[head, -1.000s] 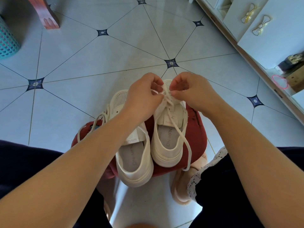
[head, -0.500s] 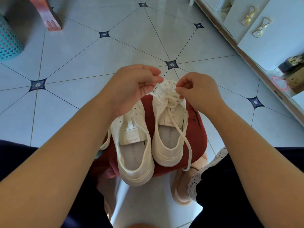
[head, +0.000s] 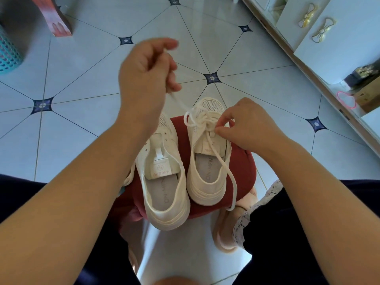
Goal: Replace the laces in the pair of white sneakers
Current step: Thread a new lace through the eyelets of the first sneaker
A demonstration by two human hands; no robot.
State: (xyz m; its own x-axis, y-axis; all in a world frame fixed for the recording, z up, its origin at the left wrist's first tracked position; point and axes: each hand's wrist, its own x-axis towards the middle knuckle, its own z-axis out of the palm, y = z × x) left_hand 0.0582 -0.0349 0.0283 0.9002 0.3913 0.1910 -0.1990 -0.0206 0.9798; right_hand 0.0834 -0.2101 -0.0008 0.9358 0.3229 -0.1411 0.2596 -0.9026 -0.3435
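pinching lace (head: 178, 102) high in left hand (head: 146, 73); right hand (head: 246, 124) pinches it at the sneaker (head: 205, 171).

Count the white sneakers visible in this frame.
2. The left sneaker sits on the red stool; the right sneaker stands beside it, its lace held up by the left hand and pinched by the right hand. No others seem hidden.
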